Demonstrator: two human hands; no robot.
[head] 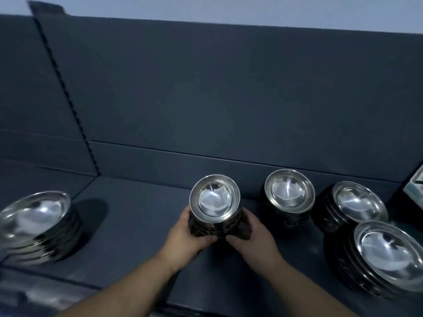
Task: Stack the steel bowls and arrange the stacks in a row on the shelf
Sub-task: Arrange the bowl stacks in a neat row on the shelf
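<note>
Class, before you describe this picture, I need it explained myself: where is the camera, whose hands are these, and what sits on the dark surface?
One picture, from a wide-angle camera worn on a person's head, looking down. No machine: the left hand and right hand are that person's own. Both grip the middle stack of steel bowls near its base. Other bowl stacks stand on the dark shelf: a left stack, a back stack, a right stack and a wide stack nearest.
</note>
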